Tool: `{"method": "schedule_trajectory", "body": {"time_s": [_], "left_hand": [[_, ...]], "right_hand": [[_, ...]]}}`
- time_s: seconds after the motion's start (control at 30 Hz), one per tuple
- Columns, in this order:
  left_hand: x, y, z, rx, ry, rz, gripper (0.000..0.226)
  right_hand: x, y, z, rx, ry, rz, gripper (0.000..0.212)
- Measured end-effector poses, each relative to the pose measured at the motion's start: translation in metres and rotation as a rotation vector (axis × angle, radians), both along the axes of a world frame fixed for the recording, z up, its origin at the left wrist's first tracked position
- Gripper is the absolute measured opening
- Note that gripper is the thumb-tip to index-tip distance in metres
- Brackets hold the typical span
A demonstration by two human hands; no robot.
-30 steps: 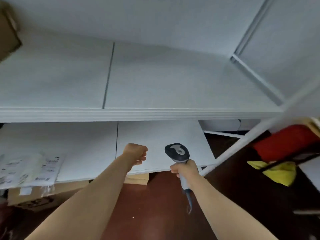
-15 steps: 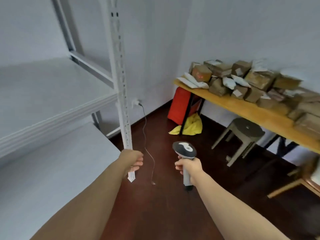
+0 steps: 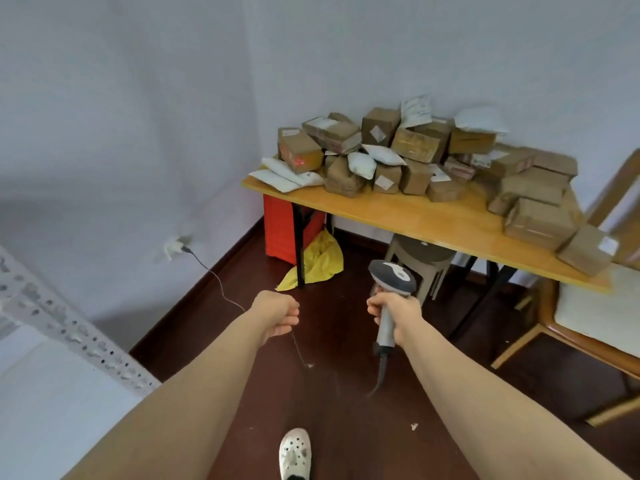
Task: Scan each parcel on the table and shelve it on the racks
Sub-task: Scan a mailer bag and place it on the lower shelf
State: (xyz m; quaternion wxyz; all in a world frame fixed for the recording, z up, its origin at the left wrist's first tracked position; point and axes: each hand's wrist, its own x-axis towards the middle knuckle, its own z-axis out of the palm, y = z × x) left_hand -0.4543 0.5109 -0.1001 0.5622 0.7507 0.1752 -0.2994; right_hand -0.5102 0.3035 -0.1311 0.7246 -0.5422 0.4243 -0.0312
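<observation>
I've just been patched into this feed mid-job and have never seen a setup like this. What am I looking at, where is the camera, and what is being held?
There is no machine here. A person works with bare hands, and the single picture comes from a wide-angle camera worn on their head, looking forward and down.

The right hand has its grip round the handle of a grey barcode scanner, whose cable hangs below. The left hand is loosely curled and holds nothing.

Ahead, a wooden table carries a pile of brown cardboard parcels and some white padded bags. The white rack for shelving them shows at the lower left. A stool stands under the table.
</observation>
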Motion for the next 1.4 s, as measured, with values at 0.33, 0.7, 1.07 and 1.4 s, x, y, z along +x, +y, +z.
{"method": "schedule_trajectory", "body": {"time_s": [0.33,0.7,1.07,1.4], "left_hand": [[0.196,-0.098,0.024,-0.025,-0.073,-0.127,0.009],[0.342,-0.225,0.013,-0.021,-0.12,-0.142,0.015],[0.447,-0.391,-0.004,0.781,-0.887,-0.825,0.084],[0.495,-0.437,-0.029,1.111,-1.085,-1.19,0.07]], "right_hand": [[0.161,-0.077,0.027,0.056,-0.04,-0.043,0.017],[0.302,-0.198,0.013,0.033,-0.008,-0.053,0.013],[0.407,-0.338,0.015,0.104,-0.01,-0.025,0.019],[0.441,-0.364,0.005,0.151,0.019,-0.028,0.017]]}}
